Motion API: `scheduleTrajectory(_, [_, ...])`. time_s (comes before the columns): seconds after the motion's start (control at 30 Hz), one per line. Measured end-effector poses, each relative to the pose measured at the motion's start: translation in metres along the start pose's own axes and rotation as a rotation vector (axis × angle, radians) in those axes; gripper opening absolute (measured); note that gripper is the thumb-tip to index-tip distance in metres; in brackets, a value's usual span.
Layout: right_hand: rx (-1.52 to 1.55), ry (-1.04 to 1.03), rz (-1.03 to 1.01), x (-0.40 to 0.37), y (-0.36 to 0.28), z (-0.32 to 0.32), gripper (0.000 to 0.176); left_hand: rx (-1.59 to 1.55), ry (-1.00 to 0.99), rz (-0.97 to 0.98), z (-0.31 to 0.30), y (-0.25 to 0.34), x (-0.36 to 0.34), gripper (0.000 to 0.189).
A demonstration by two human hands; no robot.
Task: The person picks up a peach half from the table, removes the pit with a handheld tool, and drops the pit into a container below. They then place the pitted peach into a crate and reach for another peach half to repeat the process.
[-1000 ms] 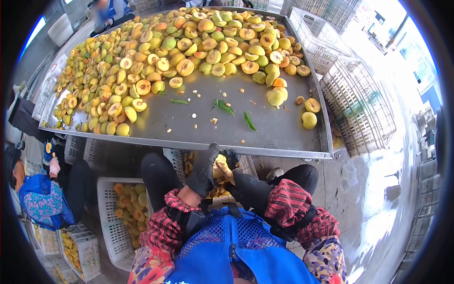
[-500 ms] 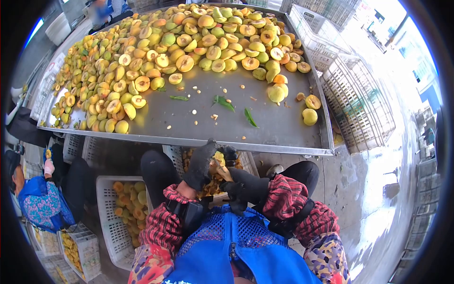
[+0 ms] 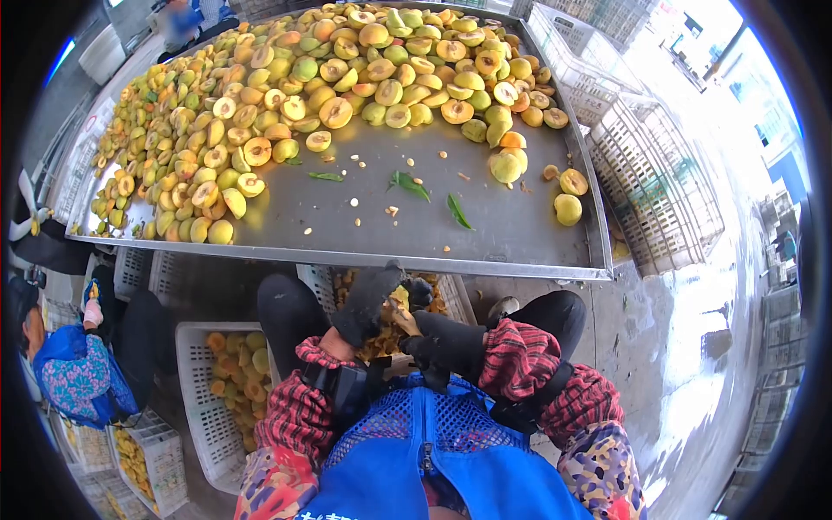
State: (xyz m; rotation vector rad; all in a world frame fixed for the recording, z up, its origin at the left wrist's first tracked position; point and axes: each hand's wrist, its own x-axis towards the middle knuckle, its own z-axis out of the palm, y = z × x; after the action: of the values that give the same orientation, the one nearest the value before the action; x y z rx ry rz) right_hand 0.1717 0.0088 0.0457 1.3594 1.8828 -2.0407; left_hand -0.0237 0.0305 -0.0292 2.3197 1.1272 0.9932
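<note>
Both my hands wear black gloves and meet over the crate between my knees. My left hand (image 3: 367, 302) is closed around a piece of yellow stone fruit (image 3: 399, 296), apricot or peach by its look. Closed in my right hand (image 3: 444, 341) is a tool with a pale wooden handle (image 3: 404, 321), directed at the fruit; its working end is hidden. Beneath them, a crate (image 3: 459, 299) contains dark orange-brown fruit pieces and scraps. In front is a metal table (image 3: 347, 208) heaped with halved fruit (image 3: 336, 113), many showing brown, hollow centres.
Loose pits and green leaves (image 3: 409, 185) lie on the near part of the table. A white crate of fruit halves (image 3: 195, 390) stands by my left knee. Stacked white crates (image 3: 654, 186) flank the table's right side. A co-worker (image 3: 78, 373) sits at the left, holding something small.
My hands stay together over the crate, with only a slight shift of the left hand and the fruit downward. At the far left, a gloved hand with a piece of fruit has come into view.
</note>
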Motion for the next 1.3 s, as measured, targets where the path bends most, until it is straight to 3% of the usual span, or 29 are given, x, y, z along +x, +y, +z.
scheduleTrajectory(0.07, [-0.258,0.090,-0.024,0.004,0.004,0.003,0.028,-0.134,-0.116,-0.075,0.006,-0.010,-0.003,0.041])
scheduleTrajectory(0.17, [-0.236,0.103,-0.066,0.007,0.006,0.004,0.027,-0.240,-0.154,-0.209,0.025,-0.030,-0.015,0.040])
scheduleTrajectory(0.27, [0.301,-0.089,0.068,0.004,-0.004,-0.002,0.024,-0.166,0.010,-0.187,0.037,-0.037,-0.021,0.030])
scheduleTrajectory(0.4, [0.469,-0.127,0.032,0.001,-0.007,-0.001,0.021,-0.020,0.109,-0.096,0.019,-0.010,-0.016,0.043])
scheduleTrajectory(0.5, [0.511,-0.099,0.045,0.002,-0.009,0.003,0.021,-0.066,0.142,-0.233,0.021,-0.004,-0.012,0.041])
scheduleTrajectory(0.6, [0.475,-0.058,0.026,0.002,0.000,0.009,0.023,-0.209,-0.046,-0.255,0.019,-0.007,-0.008,0.037])
scheduleTrajectory(0.7, [0.439,-0.064,0.019,0.006,0.011,0.011,0.025,-0.068,0.114,-0.187,0.013,0.017,-0.007,0.033])
scheduleTrajectory(0.87, [0.619,-0.101,0.040,0.000,-0.004,0.011,0.022,-0.183,0.280,-0.294,0.033,-0.002,-0.013,0.026])
scheduleTrajectory(0.9, [0.616,-0.097,0.053,0.001,-0.004,0.011,0.023,-0.201,0.299,-0.314,0.037,-0.008,-0.016,0.025])
scheduleTrajectory(1.0, [0.591,-0.082,0.059,0.003,0.000,0.011,0.026,-0.478,0.087,-0.446,0.025,0.001,-0.010,0.021])
scheduleTrajectory(1.07, [0.553,-0.074,0.027,0.002,0.001,0.009,0.025,-0.835,0.144,-0.515,0.033,-0.012,-0.013,0.019])
scheduleTrajectory(1.13, [0.404,0.014,-0.019,0.006,0.010,0.014,0.025,-0.899,0.195,-0.569,0.036,-0.011,-0.014,0.019])
scheduleTrajectory(1.27, [0.072,0.148,-0.041,0.004,0.011,0.024,0.024,-0.520,0.185,-0.550,0.030,0.006,-0.013,0.026])
scheduleTrajectory(1.3, [0.166,0.115,-0.037,0.003,0.010,0.024,0.024,-0.450,0.163,-0.518,0.030,0.007,-0.014,0.028])
